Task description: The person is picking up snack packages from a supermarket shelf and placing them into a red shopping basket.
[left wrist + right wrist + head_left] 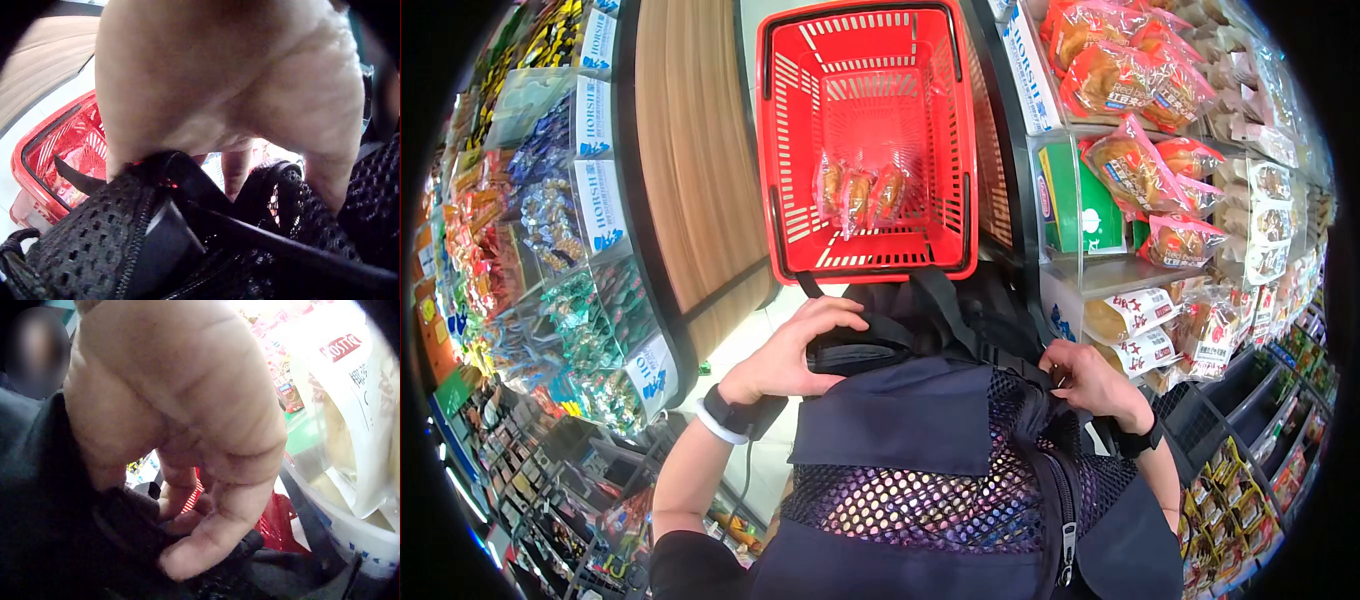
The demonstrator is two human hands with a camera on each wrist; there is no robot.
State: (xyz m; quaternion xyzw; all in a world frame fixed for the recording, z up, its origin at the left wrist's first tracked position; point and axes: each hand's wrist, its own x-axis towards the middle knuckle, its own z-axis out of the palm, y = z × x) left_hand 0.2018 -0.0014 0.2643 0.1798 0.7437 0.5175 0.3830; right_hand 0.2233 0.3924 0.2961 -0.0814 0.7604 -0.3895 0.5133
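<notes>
A dark bag with mesh panels (920, 500) and a zipper (1068, 540) fills the lower middle of the head view. The left hand (795, 350) grips the bag's upper left edge, thumb on the near side; in the left wrist view that hand (231, 81) pinches black mesh fabric (87, 244). At the bag's upper right, the right hand (1090, 380) pinches black fabric; the right wrist view shows this hand (181, 425) with curled fingers around it. Beyond the bag stands a red basket (868, 262) holding several wrapped pastries (857, 198).
Shelves of packaged snacks (565, 220) line the left, beside a wooden panel (695, 150). On the right are shelves with red-bean pastries (1135, 170) and white-wrapped bread (1130, 315). Black straps (945, 310) lie between bag and basket.
</notes>
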